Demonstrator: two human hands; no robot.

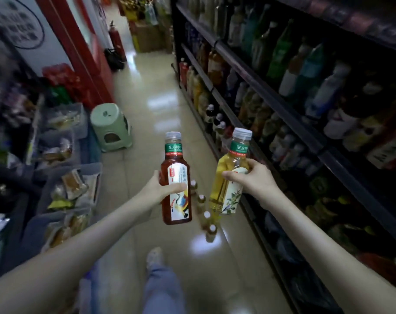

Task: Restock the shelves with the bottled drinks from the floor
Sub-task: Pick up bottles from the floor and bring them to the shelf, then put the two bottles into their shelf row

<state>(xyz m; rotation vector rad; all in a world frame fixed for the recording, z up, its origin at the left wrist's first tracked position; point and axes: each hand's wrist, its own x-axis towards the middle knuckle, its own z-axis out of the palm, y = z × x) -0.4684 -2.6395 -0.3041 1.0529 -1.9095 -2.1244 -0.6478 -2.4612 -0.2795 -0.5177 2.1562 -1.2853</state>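
My left hand (164, 189) grips a red tea bottle (175, 168) by its middle, held upright over the aisle. My right hand (252, 177) holds a yellow tea bottle (228, 164) around its label, tilted slightly right. Both bottles have clear caps and green neck bands. Below them several small bottles (206, 217) stand in a row on the shiny floor (169, 91), partly hidden behind the held ones. The dark shelves (290, 114) on the right are full of drinks.
A pale green plastic stool (110, 126) stands on the floor at left. Clear bins of packaged snacks (72, 184) line the left side. A red fire extinguisher (116, 39) and cartons (147, 37) sit at the aisle's far end. My legs and shoe (155, 257) are below.
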